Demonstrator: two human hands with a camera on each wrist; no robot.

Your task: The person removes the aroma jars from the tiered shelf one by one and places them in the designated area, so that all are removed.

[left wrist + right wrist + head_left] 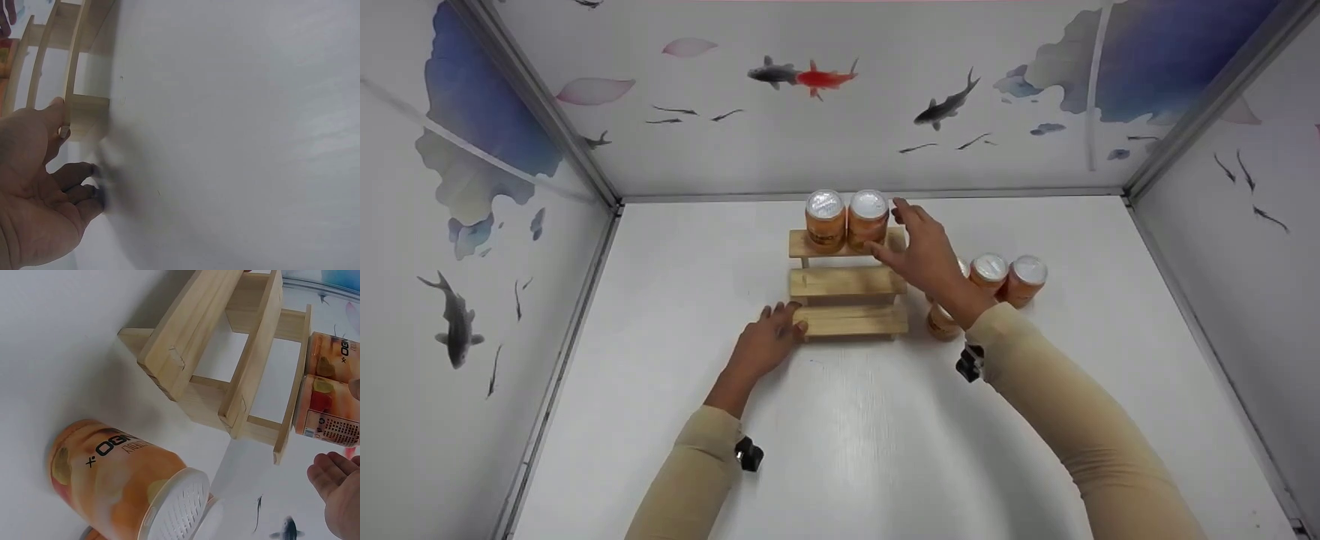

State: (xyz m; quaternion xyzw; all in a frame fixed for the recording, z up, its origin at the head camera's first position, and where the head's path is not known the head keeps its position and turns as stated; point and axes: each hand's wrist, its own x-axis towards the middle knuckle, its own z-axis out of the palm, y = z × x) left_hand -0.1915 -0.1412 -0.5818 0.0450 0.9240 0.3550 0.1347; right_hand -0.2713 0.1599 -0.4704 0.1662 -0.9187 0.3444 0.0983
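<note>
A three-step wooden rack [847,283] stands mid-table. Two orange cans with white lids [826,220] [868,218] stand side by side on its top step. My right hand [921,246] hovers open beside the right can, fingers spread; in the right wrist view my right hand's fingertips [336,486] stay a little apart from the shelved cans [332,385]. My left hand [769,339] lies flat on the table at the left end of the bottom step. The left hand's thumb [56,107] touches the rack [76,53].
Several more orange cans stand on the table right of the rack [988,271] [1025,280] [941,322], partly behind my right wrist; one looms close [118,478]. Painted walls [472,262] enclose the white table [847,450] on three sides.
</note>
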